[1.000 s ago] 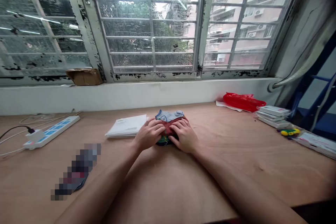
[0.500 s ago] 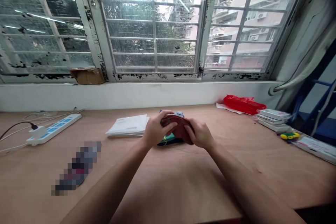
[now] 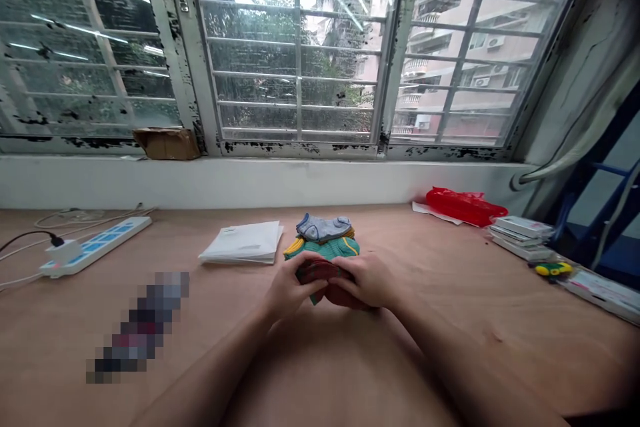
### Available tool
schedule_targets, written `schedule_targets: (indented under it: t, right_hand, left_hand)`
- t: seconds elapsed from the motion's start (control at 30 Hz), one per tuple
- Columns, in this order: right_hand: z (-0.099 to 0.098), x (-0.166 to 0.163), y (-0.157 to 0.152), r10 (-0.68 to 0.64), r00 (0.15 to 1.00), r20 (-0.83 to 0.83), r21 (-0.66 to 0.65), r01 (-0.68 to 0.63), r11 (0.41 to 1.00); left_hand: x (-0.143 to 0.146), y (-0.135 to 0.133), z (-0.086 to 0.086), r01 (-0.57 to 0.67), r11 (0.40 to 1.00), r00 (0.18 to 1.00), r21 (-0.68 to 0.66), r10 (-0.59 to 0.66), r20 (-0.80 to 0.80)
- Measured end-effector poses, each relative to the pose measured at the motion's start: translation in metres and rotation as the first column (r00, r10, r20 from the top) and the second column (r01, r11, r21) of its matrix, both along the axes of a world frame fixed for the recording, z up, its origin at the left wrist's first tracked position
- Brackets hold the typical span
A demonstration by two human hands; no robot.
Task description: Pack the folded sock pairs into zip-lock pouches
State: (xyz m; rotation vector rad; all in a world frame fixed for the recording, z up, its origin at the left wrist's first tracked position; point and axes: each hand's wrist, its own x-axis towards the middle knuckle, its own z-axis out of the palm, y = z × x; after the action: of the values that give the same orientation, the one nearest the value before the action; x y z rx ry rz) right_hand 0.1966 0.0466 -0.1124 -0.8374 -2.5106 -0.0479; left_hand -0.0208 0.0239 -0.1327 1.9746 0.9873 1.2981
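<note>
Gripping a folded dark-red cotton sock (image 3: 320,273) between left hand (image 3: 289,290) and right hand (image 3: 367,282), both closed around it, lower centre of frame; stack of folded green and grey socks (image 3: 323,247) just behind, on plywood desk (image 3: 450,327).

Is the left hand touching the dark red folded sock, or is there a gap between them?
Touching: the head view shows the left hand curled over the dark red folded sock, with no gap between them.
</note>
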Motion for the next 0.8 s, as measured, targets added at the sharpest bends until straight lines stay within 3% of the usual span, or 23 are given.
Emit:
schedule_targets:
  t: [0.07, 0.13, 0.2, 0.27, 0.33, 0.47, 0.67, 0.8]
  right_hand:
    - [-0.002, 0.001, 0.002, 0.008, 1.0, 0.012, 0.02, -0.008, 1.0]
    - [-0.003, 0.004, 0.004, 0.008, 1.0, 0.015, 0.026, -0.008, 1.0]
    - [-0.004, 0.007, 0.006, 0.002, 1.0, 0.017, 0.023, -0.002, 1.0]
    - [-0.005, 0.008, 0.007, -0.007, 1.0, 0.018, 0.021, 0.006, 1.0]
    - [-0.005, 0.008, 0.007, -0.01, 1.0, 0.024, 0.019, 0.01, 1.0]
    - [-0.004, 0.004, 0.004, -0.016, 0.999, 0.041, 0.025, 0.015, 1.0]
    - [-0.003, 0.003, 0.002, -0.032, 0.998, 0.062, 0.053, 0.029, 0.998]
    - [-0.004, 0.003, 0.003, -0.026, 0.998, 0.064, 0.062, 0.022, 0.998]
  left_hand:
    - [-0.018, 0.007, 0.003, -0.096, 0.991, 0.995, 0.097, 0.098, -0.014]
    - [-0.045, 0.017, 0.005, -0.338, 0.916, 0.938, 0.219, 0.347, -0.007]
    - [-0.073, 0.026, 0.004, -0.626, 0.706, 0.743, 0.33, 0.669, -0.02]
    - [-0.098, 0.033, -0.001, -0.759, 0.528, 0.518, 0.382, 0.844, -0.137]
    - [-0.115, 0.037, -0.008, -0.795, 0.47, 0.384, 0.383, 0.879, -0.283]
    - [-0.129, 0.042, -0.02, -0.822, 0.423, 0.257, 0.382, 0.873, -0.415]
    - [-0.133, 0.044, -0.022, -0.813, 0.426, 0.251, 0.398, 0.872, -0.42]
    - [-0.129, 0.037, -0.009, -0.8, 0.308, 0.202, 0.515, 0.946, -0.253]
